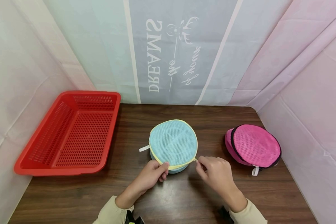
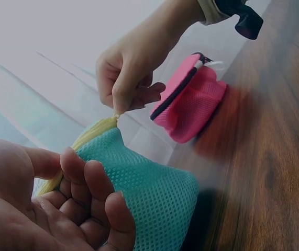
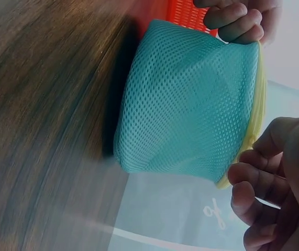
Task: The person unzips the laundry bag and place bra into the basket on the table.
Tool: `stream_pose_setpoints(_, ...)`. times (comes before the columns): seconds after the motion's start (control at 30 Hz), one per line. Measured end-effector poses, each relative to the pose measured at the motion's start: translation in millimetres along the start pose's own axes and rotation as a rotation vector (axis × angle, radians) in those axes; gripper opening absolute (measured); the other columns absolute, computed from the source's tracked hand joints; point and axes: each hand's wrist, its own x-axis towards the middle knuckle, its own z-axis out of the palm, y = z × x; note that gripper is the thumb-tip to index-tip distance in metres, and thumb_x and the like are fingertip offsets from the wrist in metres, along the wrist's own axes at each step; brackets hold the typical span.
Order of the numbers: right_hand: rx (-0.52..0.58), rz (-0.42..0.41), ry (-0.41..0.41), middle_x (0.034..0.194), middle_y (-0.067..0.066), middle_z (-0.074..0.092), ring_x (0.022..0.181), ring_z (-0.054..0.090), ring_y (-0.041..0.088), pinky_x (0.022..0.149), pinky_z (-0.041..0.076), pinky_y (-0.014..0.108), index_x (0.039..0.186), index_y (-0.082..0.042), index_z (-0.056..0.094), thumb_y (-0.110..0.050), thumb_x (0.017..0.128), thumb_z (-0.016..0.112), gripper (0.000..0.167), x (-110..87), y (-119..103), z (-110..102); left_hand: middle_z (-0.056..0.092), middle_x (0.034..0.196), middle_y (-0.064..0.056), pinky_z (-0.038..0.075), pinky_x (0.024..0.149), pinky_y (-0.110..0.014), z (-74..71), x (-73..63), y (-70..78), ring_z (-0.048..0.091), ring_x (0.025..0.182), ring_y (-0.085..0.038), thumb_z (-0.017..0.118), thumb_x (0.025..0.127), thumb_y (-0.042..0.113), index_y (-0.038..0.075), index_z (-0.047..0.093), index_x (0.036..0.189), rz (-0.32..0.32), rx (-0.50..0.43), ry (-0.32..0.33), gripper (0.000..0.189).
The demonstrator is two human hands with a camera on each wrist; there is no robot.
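Note:
A round blue mesh laundry bag (image 1: 173,143) with a yellow zipped rim stands upright on the table, its lid lying over the top. My left hand (image 1: 154,172) pinches the yellow rim at the front, thumb on top and fingers curled beneath. At the front right of the rim, my right hand (image 1: 217,174) pinches the small yellow zipper pull (image 1: 195,159) between thumb and forefinger. The right wrist view shows the bag's mesh side (image 3: 186,104) and the yellow zipper band (image 3: 256,115) running between both hands. A white loop tag (image 1: 144,148) sticks out on the bag's left.
To the left stands a red perforated plastic basket (image 1: 110,140) with nothing in it. A pink mesh bag (image 1: 256,146) with black trim and a white tag sits at the right. Curtain-like fabric (image 1: 179,93) walls the dark wooden table (image 1: 134,121) at the back and sides.

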Motion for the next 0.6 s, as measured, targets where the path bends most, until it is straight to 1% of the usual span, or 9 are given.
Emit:
stream_pose_setpoints(0.1,-0.003,0.006,0.008,0.057,-0.015,0.027,0.05,0.023,0.004,0.046,0.019,0.022,0.061,-0.023,0.041,-0.015,0.081,0.06,0.028,0.5,2,1,0.055,0.063,0.002,0.049,0.063,-0.023,-0.1,-0.3,1.0,0.053,0.062,-0.009,0.053,0.107,0.023,-0.008,0.06,0.078,-0.005,0.004,-0.005,0.043)
stream_pose_setpoints(0.3,-0.01,0.045,0.013,0.056,-0.014,0.029,0.048,0.026,0.005,0.046,0.022,0.023,0.061,-0.022,0.043,-0.016,0.083,0.057,0.027,2.0,5,0,0.055,0.063,0.002,0.049,0.064,-0.023,-0.9,0.0,-0.5,0.052,0.061,-0.008,0.052,0.107,0.021,-0.012,0.059,0.078,0.003,0.002,-0.021,0.044)
stream_pose_setpoints(0.5,-0.009,0.084,0.016,0.055,-0.012,0.03,0.048,0.026,0.006,0.046,0.021,0.023,0.059,-0.02,0.043,-0.017,0.084,0.055,0.028,4.9,10,-1,0.054,0.064,0.001,0.048,0.064,-0.024,-1.6,-0.2,-0.1,0.051,0.062,-0.01,0.052,0.107,0.02,-0.013,0.058,0.078,-0.006,0.011,-0.02,0.044)
stream_pose_setpoints(0.6,-0.016,0.091,0.026,0.055,-0.013,0.029,0.049,0.025,0.006,0.045,0.02,0.024,0.059,-0.021,0.042,-0.016,0.084,0.057,0.03,6.2,13,0,0.054,0.063,0.001,0.047,0.063,-0.024,-1.9,-0.6,-0.1,0.051,0.062,-0.011,0.052,0.107,0.019,-0.015,0.058,0.079,-0.012,0.008,-0.018,0.045)
